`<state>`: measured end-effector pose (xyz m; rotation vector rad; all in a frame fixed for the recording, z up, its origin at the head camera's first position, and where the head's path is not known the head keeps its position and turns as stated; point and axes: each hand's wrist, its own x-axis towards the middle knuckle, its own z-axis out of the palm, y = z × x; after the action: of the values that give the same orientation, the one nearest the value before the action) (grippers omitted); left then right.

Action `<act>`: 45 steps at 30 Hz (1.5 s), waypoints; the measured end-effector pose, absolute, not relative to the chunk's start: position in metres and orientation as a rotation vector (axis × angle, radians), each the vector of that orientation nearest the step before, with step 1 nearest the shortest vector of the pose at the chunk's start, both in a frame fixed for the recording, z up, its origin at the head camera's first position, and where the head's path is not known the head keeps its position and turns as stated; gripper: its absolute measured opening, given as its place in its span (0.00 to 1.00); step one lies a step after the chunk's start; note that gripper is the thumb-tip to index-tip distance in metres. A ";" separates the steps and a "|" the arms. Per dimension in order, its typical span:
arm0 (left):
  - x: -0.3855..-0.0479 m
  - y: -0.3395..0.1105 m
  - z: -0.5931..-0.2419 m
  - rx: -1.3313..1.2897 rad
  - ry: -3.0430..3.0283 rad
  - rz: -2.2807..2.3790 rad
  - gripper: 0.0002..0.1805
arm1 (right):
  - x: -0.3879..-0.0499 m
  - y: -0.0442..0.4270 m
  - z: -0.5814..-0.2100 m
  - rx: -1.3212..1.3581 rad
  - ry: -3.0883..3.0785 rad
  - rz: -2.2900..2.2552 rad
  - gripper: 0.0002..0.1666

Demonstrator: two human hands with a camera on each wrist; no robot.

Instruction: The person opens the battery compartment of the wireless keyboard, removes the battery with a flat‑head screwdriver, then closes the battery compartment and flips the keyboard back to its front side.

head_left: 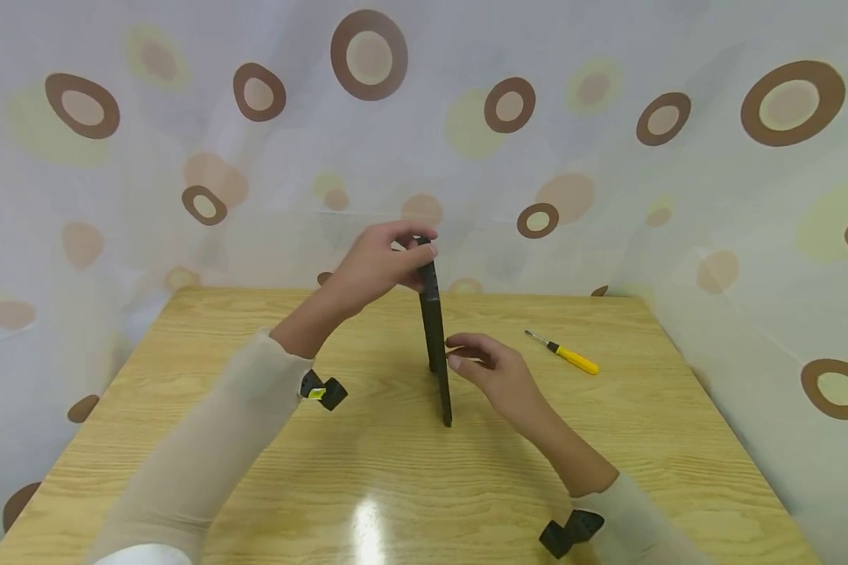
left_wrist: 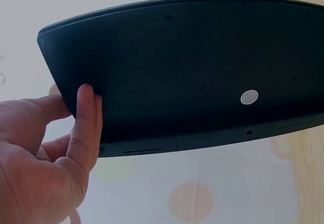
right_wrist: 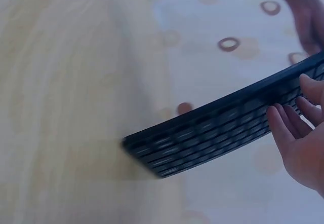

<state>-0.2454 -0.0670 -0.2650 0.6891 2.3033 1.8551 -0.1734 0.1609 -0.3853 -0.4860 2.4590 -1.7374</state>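
A black keyboard [head_left: 434, 329] stands on end above the table, its narrow edge facing the head view. My left hand [head_left: 385, 259] pinches its upper end between thumb and fingers. In the left wrist view the keyboard's dark underside [left_wrist: 152, 77] shows, with screws and a small round white sticker [left_wrist: 249, 97]. The right wrist view shows its rows of keys [right_wrist: 212, 133]. My right hand [head_left: 498, 377] is at the key side, lower down, fingers loosely bent; its fingertips reach the keys or lie just short, I cannot tell which. It does not wrap round the keyboard.
A screwdriver with a yellow handle [head_left: 578, 361] lies on the wooden table [head_left: 311, 486], right of the right hand. Behind the table and along its sides hangs a pale cloth [head_left: 452, 47] with brown ring patterns.
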 end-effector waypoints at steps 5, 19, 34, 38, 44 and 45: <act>-0.248 -0.058 -0.264 0.705 2.313 1.846 0.19 | -0.170 0.157 -0.349 -0.577 2.444 -1.871 0.22; -0.251 -0.042 -0.263 0.721 2.324 1.849 0.18 | -0.175 0.149 -0.293 -0.658 2.495 -2.013 0.19; -0.248 -0.055 -0.287 0.887 2.368 1.866 0.25 | -0.174 0.153 -0.293 -0.673 2.530 -2.001 0.19; -0.244 -0.062 -0.320 0.862 2.340 1.908 0.35 | -0.173 0.158 -0.294 -0.659 2.549 -2.008 0.18; -0.240 -0.056 -0.371 0.827 2.178 1.885 0.55 | -0.172 0.164 -0.295 -0.647 2.551 -2.032 0.18; -0.240 -0.054 -0.378 0.824 2.160 1.870 0.57 | -0.172 0.165 -0.295 -0.647 2.548 -2.036 0.17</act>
<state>-0.2403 -0.0542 -0.3781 0.8243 2.1602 1.8703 -0.1720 0.1651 -0.2947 -0.6466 2.5482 -2.0359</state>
